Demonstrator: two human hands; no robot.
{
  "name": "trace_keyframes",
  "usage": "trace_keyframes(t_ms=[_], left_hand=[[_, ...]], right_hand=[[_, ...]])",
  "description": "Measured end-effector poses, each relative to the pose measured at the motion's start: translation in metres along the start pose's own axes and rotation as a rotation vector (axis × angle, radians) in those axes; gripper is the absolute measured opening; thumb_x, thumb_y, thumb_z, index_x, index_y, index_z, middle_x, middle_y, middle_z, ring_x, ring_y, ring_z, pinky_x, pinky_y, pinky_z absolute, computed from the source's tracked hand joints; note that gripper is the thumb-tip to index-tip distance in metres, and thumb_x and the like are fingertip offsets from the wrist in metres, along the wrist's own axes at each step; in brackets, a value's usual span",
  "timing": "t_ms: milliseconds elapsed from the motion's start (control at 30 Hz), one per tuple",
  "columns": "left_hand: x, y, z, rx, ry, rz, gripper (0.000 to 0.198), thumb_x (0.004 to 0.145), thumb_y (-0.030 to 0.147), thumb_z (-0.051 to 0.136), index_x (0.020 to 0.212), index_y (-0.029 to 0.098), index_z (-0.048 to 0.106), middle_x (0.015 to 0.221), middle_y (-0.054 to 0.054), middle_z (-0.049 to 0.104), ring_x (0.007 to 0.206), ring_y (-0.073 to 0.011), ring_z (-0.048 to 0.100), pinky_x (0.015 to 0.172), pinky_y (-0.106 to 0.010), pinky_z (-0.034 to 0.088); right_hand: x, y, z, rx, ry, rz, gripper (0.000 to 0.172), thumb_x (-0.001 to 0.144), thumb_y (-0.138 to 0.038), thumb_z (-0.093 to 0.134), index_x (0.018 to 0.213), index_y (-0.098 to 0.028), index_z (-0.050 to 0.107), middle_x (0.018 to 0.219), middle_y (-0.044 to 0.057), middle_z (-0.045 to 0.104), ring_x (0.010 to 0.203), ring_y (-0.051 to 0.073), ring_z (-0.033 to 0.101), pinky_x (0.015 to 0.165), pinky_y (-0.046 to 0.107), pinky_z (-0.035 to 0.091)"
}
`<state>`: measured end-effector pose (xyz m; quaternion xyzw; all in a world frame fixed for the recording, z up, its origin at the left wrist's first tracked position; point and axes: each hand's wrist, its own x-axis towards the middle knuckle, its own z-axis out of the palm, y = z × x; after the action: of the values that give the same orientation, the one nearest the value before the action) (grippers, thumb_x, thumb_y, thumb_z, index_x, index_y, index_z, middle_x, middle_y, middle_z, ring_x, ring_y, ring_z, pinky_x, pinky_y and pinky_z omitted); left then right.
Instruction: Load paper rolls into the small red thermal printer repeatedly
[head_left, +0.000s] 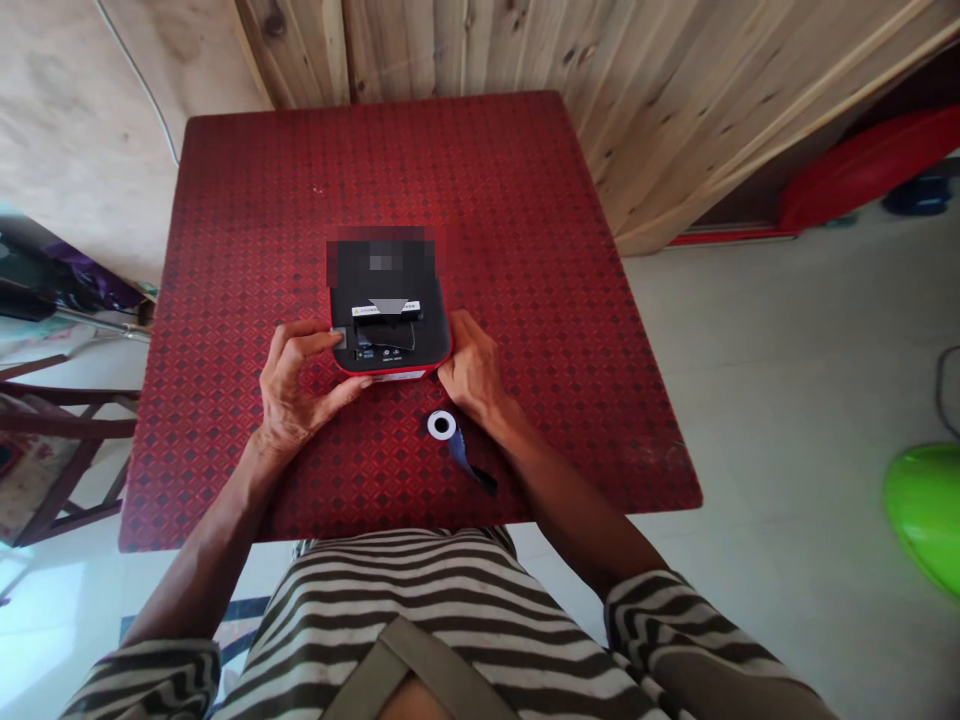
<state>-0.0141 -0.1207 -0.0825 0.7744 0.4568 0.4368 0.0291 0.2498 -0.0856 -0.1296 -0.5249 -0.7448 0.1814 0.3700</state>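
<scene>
A small black-and-red printer point(439, 322) sits on the table, with a white label strip across its top and part of its upper area blurred out. My left hand point(294, 385) grips its front left corner: the fingers press on a grey tab at the left side and the thumb touches the front edge. Against the right side of the printer, my right hand point(474, 370) is curled, its fingertips partly hidden. Just in front of the printer stands a small white-cored roll point(452, 430) with a dark blue-black strip trailing toward me.
The table point(480, 180) has a red patterned cover and reaches to a wooden plank wall point(480, 45). A dark wooden chair point(67, 430) stands at the left. On the floor at the right is a bright green object point(926, 510).
</scene>
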Motion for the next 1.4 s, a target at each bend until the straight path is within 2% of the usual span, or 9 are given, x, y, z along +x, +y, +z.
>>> trace_keyframes(t_ms=[267,500,600,733,867,1000,1100,1233,1400], left_hand=[[-0.002,-0.001,0.003,-0.004,0.019,0.030,0.050,0.091,0.054,0.085,0.127,0.024,0.068,0.120,-0.008,0.072,0.112,-0.0241,0.072,0.097,-0.042,0.064],[-0.007,-0.002,0.005,0.014,0.002,0.050,0.054,0.096,0.048,0.081,0.140,0.024,0.061,0.128,-0.009,0.069,0.117,-0.0233,0.071,0.100,-0.038,0.066],[-0.008,-0.001,0.006,0.026,-0.001,0.063,0.057,0.096,0.047,0.081,0.144,0.025,0.059,0.130,-0.009,0.068,0.121,-0.0240,0.070,0.103,-0.039,0.066],[-0.009,0.004,0.006,0.018,0.006,0.084,0.062,0.098,0.043,0.079,0.152,0.025,0.054,0.134,-0.011,0.066,0.124,-0.0243,0.069,0.104,-0.038,0.066],[-0.009,0.006,0.005,0.056,-0.032,0.109,0.051,0.103,0.043,0.073,0.148,0.025,0.058,0.133,-0.012,0.064,0.120,-0.0234,0.070,0.101,-0.038,0.067],[-0.008,0.005,0.004,0.053,-0.031,0.108,0.047,0.104,0.042,0.072,0.146,0.024,0.060,0.133,-0.013,0.063,0.119,-0.0231,0.070,0.099,-0.036,0.068],[-0.008,0.005,0.005,0.048,-0.030,0.114,0.046,0.103,0.040,0.072,0.143,0.022,0.061,0.133,-0.014,0.063,0.119,-0.0229,0.070,0.098,-0.035,0.067],[-0.008,0.005,0.005,0.044,-0.017,0.116,0.048,0.102,0.041,0.075,0.143,0.022,0.061,0.132,-0.013,0.064,0.119,-0.0230,0.070,0.098,-0.035,0.067],[-0.008,0.004,0.005,0.042,-0.019,0.106,0.054,0.099,0.042,0.078,0.147,0.025,0.058,0.134,-0.012,0.063,0.122,-0.0240,0.069,0.104,-0.039,0.066]], right_hand=[[0.003,0.001,0.003,0.008,0.031,0.002,0.015,0.092,-0.012,0.050,0.088,-0.025,0.055,0.091,0.005,0.069,0.081,0.021,0.065,0.076,0.034,0.053],[0.032,-0.036,-0.046,-0.072,0.145,-0.148,0.021,0.109,-0.020,0.050,0.110,-0.023,0.071,0.109,0.009,0.079,0.102,0.023,0.074,0.095,0.039,0.058],[0.064,-0.068,-0.053,-0.207,-0.133,-0.288,0.019,0.108,-0.018,0.057,0.108,-0.019,0.077,0.112,0.011,0.080,0.110,0.025,0.073,0.103,0.042,0.057],[0.108,-0.094,-0.035,-0.459,-0.524,-0.256,0.021,0.099,-0.006,0.067,0.115,-0.012,0.079,0.116,0.017,0.080,0.109,0.029,0.075,0.101,0.043,0.058],[0.131,-0.102,-0.021,-0.581,-0.668,-0.211,0.023,0.094,-0.004,0.069,0.111,-0.012,0.082,0.109,0.018,0.082,0.102,0.031,0.079,0.089,0.041,0.060],[0.132,-0.105,-0.025,-0.609,-0.726,-0.272,0.023,0.094,-0.004,0.066,0.108,-0.012,0.082,0.111,0.018,0.083,0.106,0.032,0.079,0.091,0.041,0.060],[0.122,-0.110,-0.038,-0.601,-0.637,-0.299,0.020,0.096,-0.010,0.066,0.110,-0.011,0.080,0.113,0.018,0.082,0.109,0.033,0.077,0.096,0.045,0.060],[0.095,-0.113,-0.073,-0.423,-0.323,-0.291,0.019,0.095,-0.016,0.066,0.110,-0.016,0.077,0.114,0.013,0.080,0.110,0.030,0.075,0.101,0.047,0.059],[0.051,-0.062,-0.113,-0.087,0.051,-0.016,0.020,0.088,-0.027,0.073,0.108,-0.026,0.071,0.102,0.002,0.081,0.084,0.021,0.074,0.084,0.040,0.065]])
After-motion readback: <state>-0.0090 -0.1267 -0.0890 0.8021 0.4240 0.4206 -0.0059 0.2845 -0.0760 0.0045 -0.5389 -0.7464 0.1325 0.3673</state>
